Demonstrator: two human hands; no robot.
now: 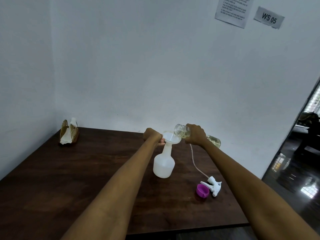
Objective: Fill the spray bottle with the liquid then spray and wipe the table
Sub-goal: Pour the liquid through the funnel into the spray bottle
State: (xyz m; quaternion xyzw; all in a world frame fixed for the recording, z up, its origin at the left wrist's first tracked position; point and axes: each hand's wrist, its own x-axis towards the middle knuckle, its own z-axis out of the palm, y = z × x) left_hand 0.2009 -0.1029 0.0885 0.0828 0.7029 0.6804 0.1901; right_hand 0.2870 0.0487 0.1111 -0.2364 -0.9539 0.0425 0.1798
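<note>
Both arms outstretched — left hand (152,135) pinching funnel (172,138) atop spray bottle (163,163); right hand (195,135) wrapped round tilted clear bottle (181,131), mouth over funnel.

The right hand (195,134) covers the middle of the tilted clear bottle (181,131). The wall notice (232,10) at far right is cut by the top edge, its print too small to read. Both forearms run off the near edge.

Dim even light, wide-angle edge distortion; floor (297,172) glare
</note>
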